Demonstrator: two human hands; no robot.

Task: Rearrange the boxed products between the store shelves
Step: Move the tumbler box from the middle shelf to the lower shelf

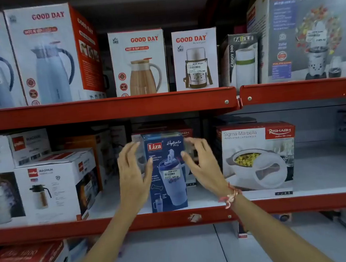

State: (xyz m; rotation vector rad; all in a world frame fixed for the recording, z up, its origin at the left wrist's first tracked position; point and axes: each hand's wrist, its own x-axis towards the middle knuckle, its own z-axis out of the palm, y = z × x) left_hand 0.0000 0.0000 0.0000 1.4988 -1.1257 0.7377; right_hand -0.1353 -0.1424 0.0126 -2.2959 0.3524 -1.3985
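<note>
A tall blue Liza Hydrate Pro box (166, 172) stands upright at the front of the middle shelf (117, 223). My left hand (132, 173) is at the box's left side with fingers spread, the thumb near its left edge. My right hand (201, 166) is at the right side, fingers apart, thumb tip at the box's right edge. Neither hand clearly grips the box. A red and white thread is tied on my right wrist. Behind the blue box another box is partly hidden.
White Cello Magnum boxes (54, 188) stand left of the blue box, and a Rishabh casserole box (258, 156) stands right. On the upper shelf (105, 109) are several Good Day flask boxes (139, 63), a Fable box (241, 59) and a Prestige box (304, 29). More boxes sit bottom left.
</note>
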